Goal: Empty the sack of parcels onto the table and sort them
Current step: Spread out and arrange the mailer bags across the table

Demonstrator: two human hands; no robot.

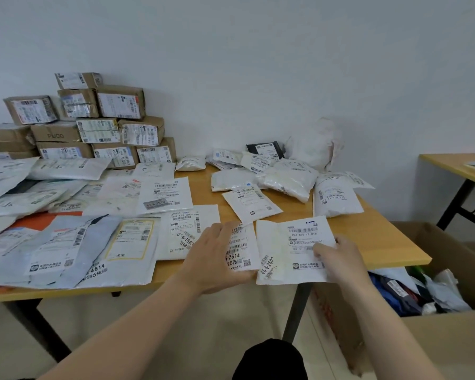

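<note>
Near edge: the table [381, 237] edge runs just under both hands, and its right corner stands next to an open cardboard box [436, 341] on the floor, which holds more packets.
Left hand [217, 259]: fingers curled over the top and thumb at the bottom of a narrow white parcel [243, 249], gripping it where it overhangs the edge.
Right hand [340, 259]: thumb pressed on top and fingers hidden beneath a wider white parcel [288, 248], pinching its right side; the two parcels lie side by side, edges touching.
Open room: bare wood shows to the right of the hands and in a strip up the middle.
Left half: flat mailers [66, 242] overlap edge to edge.
Right rear: puffy white bags [288, 179] are clustered together.
Far wall: stacked brown boxes [93, 124] at the left, and a crumpled white sack [316, 144] at the right.
</note>
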